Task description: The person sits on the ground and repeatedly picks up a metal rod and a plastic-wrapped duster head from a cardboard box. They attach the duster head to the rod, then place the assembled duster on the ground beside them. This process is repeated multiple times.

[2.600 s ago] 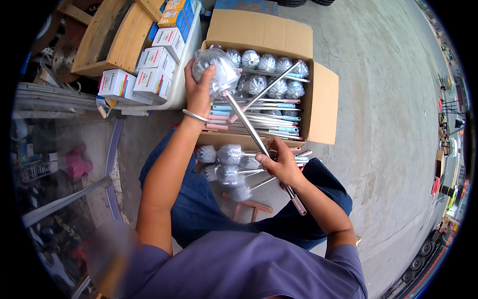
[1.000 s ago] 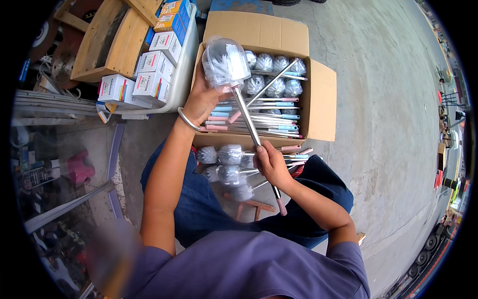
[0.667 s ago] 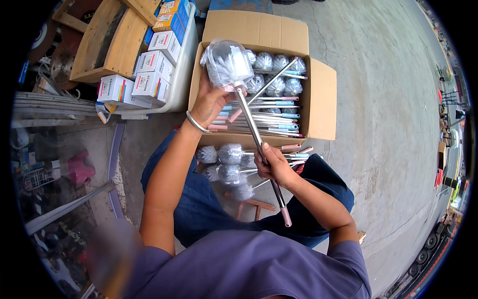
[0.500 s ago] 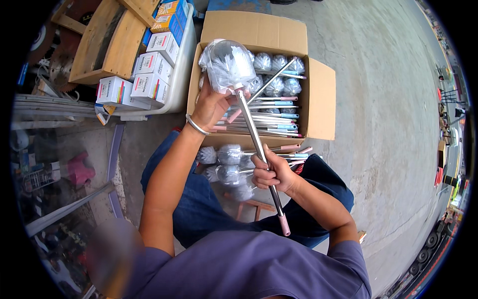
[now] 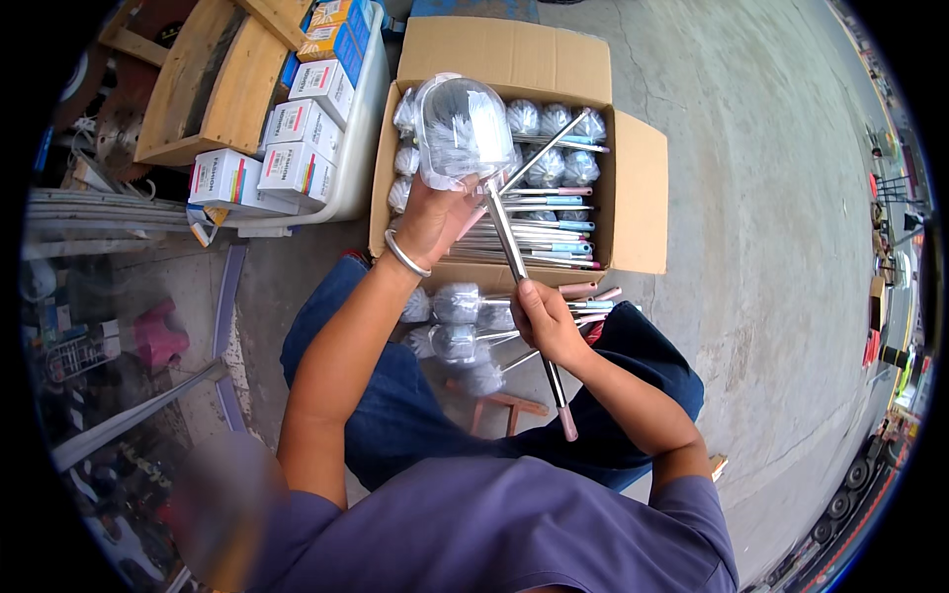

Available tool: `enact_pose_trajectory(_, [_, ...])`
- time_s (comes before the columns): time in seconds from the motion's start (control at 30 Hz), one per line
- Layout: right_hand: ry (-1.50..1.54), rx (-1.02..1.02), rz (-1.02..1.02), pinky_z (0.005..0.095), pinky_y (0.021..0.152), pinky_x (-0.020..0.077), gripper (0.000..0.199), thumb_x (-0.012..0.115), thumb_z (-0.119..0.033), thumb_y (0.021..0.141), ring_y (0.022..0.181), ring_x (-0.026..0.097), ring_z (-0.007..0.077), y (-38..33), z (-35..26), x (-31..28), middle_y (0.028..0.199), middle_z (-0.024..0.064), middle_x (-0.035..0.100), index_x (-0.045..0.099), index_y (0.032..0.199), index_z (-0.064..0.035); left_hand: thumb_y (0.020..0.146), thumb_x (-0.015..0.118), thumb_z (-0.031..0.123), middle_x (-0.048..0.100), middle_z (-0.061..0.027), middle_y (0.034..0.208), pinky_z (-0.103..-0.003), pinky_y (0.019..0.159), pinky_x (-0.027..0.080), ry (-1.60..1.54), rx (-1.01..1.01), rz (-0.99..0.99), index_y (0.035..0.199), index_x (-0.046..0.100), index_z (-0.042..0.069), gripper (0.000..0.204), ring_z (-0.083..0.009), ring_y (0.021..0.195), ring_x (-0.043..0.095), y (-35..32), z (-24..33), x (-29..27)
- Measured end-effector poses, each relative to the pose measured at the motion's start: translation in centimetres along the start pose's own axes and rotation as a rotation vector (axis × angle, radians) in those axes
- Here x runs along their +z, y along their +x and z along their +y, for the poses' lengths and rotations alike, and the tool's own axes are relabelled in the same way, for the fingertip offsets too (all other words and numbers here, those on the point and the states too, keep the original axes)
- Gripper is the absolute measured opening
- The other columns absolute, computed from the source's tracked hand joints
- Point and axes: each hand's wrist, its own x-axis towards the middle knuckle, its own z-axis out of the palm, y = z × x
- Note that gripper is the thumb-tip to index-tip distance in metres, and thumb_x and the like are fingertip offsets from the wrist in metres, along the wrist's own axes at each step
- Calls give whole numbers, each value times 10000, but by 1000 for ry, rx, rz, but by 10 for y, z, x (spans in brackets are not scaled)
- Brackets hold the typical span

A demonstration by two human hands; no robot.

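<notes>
A toilet brush with a metal handle [image 5: 507, 232] and a pink end slants before me, its white bristle head under a clear plastic cover [image 5: 463, 124]. My left hand [image 5: 440, 219] is closed round the lower rim of the cover, where the handle meets it; some fingers are hidden behind. Around the middle of the handle my right hand [image 5: 547, 318] is wrapped, and the pink end sticks out below it. Behind the brush stands an open cardboard box [image 5: 638, 193] holding several similar brushes with wrapped heads. One brush lies slanted across the others.
Several wrapped brushes [image 5: 455, 304] lie between my knees and the box, above a small reddish wooden frame [image 5: 514, 405]. To the left, a white plastic bin [image 5: 368, 124] holds small cartons [image 5: 294, 168], with a wooden crate [image 5: 222, 84] alongside. Concrete floor [image 5: 761, 198] extends right.
The brush has shifted slightly up and right, its pink end rising a little. Both hands have moved slightly with it, still holding the cover and the handle.
</notes>
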Motion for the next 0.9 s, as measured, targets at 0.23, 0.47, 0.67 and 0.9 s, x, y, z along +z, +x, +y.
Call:
enact_pose_trajectory(0.23, [690,352,-450,200,372,302,499,303,-579,930,415,370,84,1,-19,-11,562,-14,391,437,810,-114,851,573,81,571,-88,1120,-406,966,439,-136,-26,0,1212,475,47,376,-227,1031,566,-5,0,2])
enact_pose_trajectory(0.47, [-220,-127,84,199,401,297,427,383,-413,976,434,350,70,9,-11,-4,544,-32,364,431,730,-68,850,594,100,589,-87,1068,-392,941,457,-13,88,76,1173,489,37,345,-212,972,590,-2,3,5])
enact_pose_trajectory(0.67, [733,399,-486,190,341,278,532,283,-565,941,385,329,72,0,-21,-16,538,-36,342,420,737,-93,846,594,106,606,-90,1022,-426,987,439,-247,-15,-30,1081,551,29,251,-209,985,584,-3,0,3])
enact_pose_trajectory(0.9, [-133,-64,118,211,384,281,484,380,-505,947,435,327,69,7,2,-3,555,-30,340,388,704,-87,773,705,327,595,-96,1075,-406,945,457,28,-2,60,1209,484,11,582,-246,1095,546,-6,-14,0])
